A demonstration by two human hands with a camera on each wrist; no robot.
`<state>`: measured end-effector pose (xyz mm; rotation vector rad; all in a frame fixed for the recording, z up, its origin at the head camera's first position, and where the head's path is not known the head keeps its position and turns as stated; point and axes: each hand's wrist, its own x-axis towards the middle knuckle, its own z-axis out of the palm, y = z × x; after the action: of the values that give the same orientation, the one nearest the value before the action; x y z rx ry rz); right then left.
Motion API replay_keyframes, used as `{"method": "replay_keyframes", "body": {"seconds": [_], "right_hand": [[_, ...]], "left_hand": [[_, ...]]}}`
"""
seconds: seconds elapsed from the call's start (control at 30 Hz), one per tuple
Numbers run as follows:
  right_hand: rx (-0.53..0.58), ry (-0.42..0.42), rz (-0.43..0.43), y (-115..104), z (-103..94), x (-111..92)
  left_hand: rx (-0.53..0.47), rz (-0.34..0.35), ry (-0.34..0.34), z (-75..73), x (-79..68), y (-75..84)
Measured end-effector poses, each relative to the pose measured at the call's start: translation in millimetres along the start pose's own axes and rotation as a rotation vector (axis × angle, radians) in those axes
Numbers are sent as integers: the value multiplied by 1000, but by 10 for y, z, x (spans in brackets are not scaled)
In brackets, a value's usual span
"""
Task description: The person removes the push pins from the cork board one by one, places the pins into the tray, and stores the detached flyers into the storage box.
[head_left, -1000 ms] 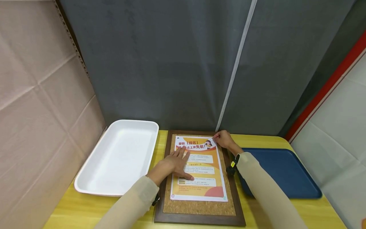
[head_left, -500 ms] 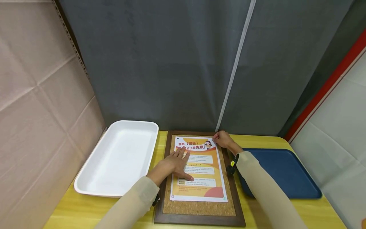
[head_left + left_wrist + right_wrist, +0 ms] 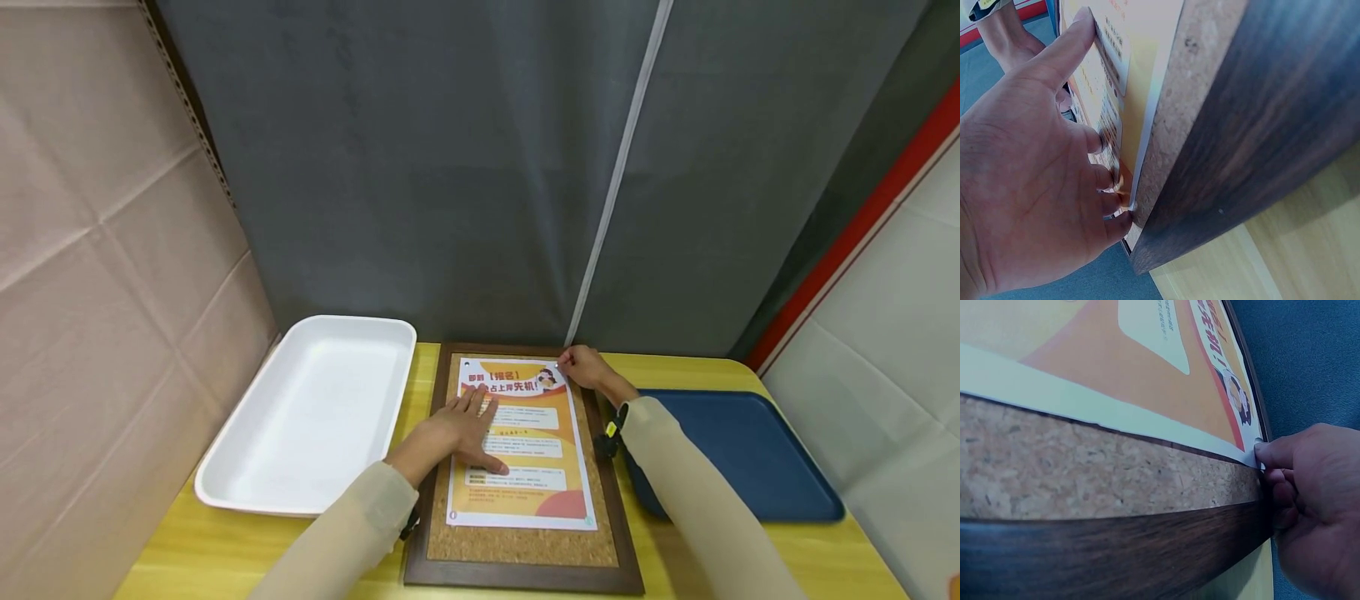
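Observation:
A yellow-and-orange printed poster (image 3: pixel 525 492) lies on a brown-framed cork board (image 3: pixel 525 550). My left hand (image 3: pixel 461 429) rests palm down on the poster's left part, fingers spread. In the left wrist view its thumb (image 3: pixel 1072 47) touches the print. At the top right corner, my right hand (image 3: pixel 588 367) has curled fingers and the thumb tip on the paper's edge. The right wrist view shows a small silvery thumbtack head (image 3: pixel 1259 440) there, partly covered by the thumb (image 3: pixel 1279 450); my fingertips pinch at it. A small dark round spot marks the poster's top left corner.
To the left stands a white tray (image 3: pixel 300 492). On the right, a blue tray (image 3: pixel 742 467) lies partly behind my right forearm. The yellow wood-grain table (image 3: pixel 217 542) meets a dark grey partition (image 3: pixel 420 208) at the back.
Almost nothing differs. The left hand stays flat on the poster, and the right hand keeps at the top right corner with only a very slight shift of its fingers.

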<state>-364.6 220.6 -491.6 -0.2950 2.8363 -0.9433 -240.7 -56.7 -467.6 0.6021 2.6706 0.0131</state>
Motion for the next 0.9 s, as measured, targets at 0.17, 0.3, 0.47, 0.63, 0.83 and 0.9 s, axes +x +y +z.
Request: {"method": "replay_keyframes", "body": {"seconds": [0.17, 0.3, 0.47, 0.63, 0.83, 0.9], "right_hand": [[-6, -16, 11, 27, 18, 17], [-16, -17, 0, 38, 21, 21], [-27, -15, -6, 25, 21, 12], [-34, -17, -17, 29, 19, 8], [-32, -30, -58, 51, 1, -7], [-33, -34, -85, 49, -12, -15]], "left_hand": [[-3, 0, -18, 16, 29, -8], [9, 8, -21, 145, 172, -75], [21, 9, -23, 193, 227, -96], [11, 1, -30, 11, 36, 3], [6, 3, -24, -78, -82, 66], [12, 7, -22, -79, -80, 62]]}}
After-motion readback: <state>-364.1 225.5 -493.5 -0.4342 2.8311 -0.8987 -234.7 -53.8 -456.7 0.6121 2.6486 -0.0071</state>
